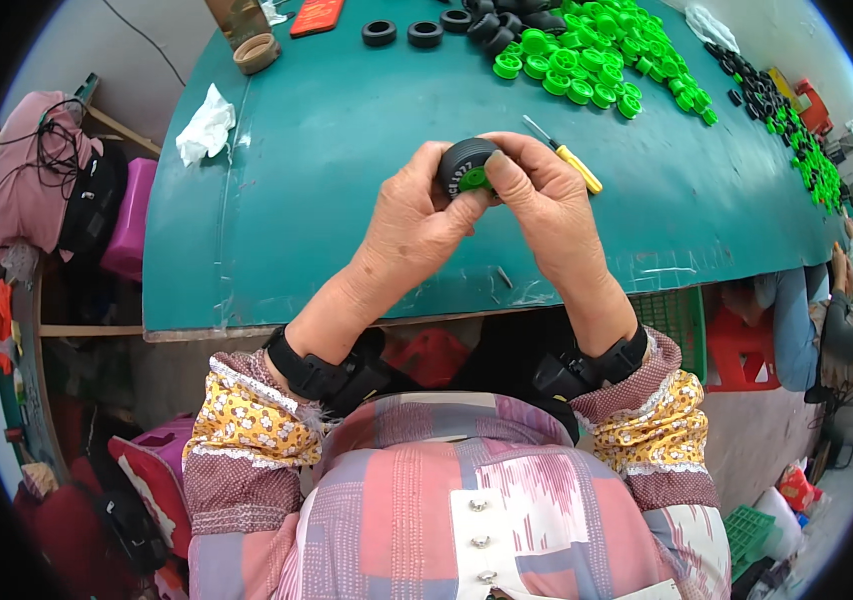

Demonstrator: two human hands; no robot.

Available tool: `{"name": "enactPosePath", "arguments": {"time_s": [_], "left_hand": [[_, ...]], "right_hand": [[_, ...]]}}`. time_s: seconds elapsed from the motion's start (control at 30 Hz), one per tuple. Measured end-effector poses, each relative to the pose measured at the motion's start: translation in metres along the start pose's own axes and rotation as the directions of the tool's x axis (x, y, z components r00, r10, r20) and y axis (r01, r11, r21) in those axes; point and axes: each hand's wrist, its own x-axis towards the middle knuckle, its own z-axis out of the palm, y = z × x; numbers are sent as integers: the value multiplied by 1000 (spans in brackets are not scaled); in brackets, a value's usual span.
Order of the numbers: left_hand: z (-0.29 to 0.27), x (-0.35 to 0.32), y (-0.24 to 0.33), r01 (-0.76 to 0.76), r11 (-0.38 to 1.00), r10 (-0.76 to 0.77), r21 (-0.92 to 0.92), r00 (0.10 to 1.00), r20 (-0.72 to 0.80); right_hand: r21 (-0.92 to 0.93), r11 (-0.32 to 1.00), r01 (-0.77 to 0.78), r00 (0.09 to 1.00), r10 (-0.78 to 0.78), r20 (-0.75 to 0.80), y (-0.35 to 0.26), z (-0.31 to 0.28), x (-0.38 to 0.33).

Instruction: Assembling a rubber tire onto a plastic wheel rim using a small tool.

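Note:
Between my two hands, above the near part of the green table, is a small black toy tyre [462,158] with a green wheel hub [474,178] set in its middle. My left hand [415,208] is closed round the tyre's left side, its thumb at the lower edge. My right hand [545,195] grips the other side, its thumb pressed against the hub. The fingers behind the tyre are partly hidden. Just beyond my right hand lies a screwdriver [579,170] with a yellow handle.
A heap of green wheel hubs [597,55] covers the far right of the table [297,180], with loose black tyres [425,35] beside it. A crumpled white tissue [207,125] lies at left, a tape roll [257,54] beyond it. Another person [852,300] sits at the far right.

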Motion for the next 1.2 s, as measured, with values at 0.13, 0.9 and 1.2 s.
{"name": "enactPosePath", "arguments": {"time_s": [0.13, 0.9, 1.2], "left_hand": [[-19, -5, 12, 99, 994, -100, 35, 995, 13], [-21, -14, 8, 166, 937, -220, 308, 964, 148], [-29, -25, 5, -15, 994, 22, 111, 997, -70]], "right_hand": [[-139, 990, 24, 993, -7, 120, 0, 7, 5], [156, 940, -302, 945, 274, 176, 8, 0, 0], [370, 906, -204, 979, 198, 54, 13, 31, -7]]}}
